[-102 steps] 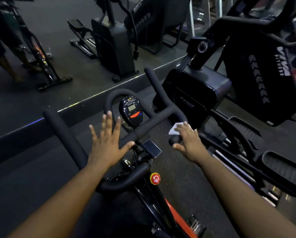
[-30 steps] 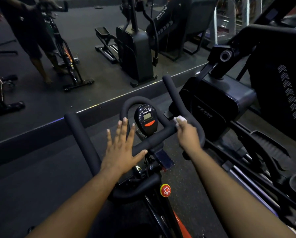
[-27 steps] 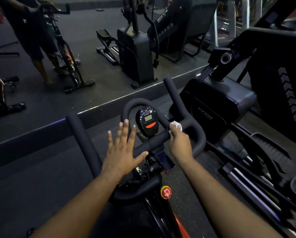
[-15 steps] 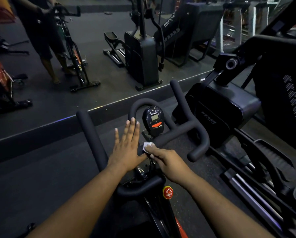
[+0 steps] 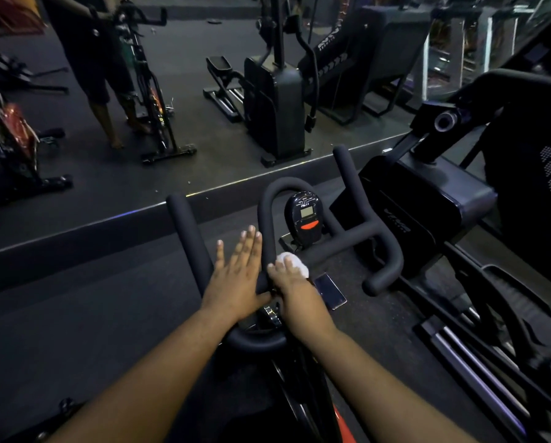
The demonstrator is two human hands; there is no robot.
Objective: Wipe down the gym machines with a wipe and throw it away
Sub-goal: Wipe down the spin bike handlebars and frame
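A black exercise bike stands in front of me, its foam handlebar (image 5: 347, 241) spreading into two forward horns and a centre loop. A small console (image 5: 306, 215) with a red button sits inside the loop. My right hand (image 5: 295, 295) holds a bunched white wipe (image 5: 296, 265) against the crossbar just left of the console, fingers laid over it. My left hand (image 5: 235, 276) lies flat beside it, fingers straight and together, its thumb touching the right hand. A dark flat device (image 5: 330, 290) shows just right of my right wrist.
A black elliptical machine (image 5: 427, 203) stands close on the right, its rails (image 5: 478, 356) running toward me. Ahead, past a low ledge (image 5: 108, 225), are another stepper (image 5: 277, 100), a bike (image 5: 152, 91) and a person's legs (image 5: 104, 91).
My right hand has carried the wipe from the handlebar's right bend leftward along the crossbar to its centre, ending beside my left hand. The left hand has stayed flat in place.
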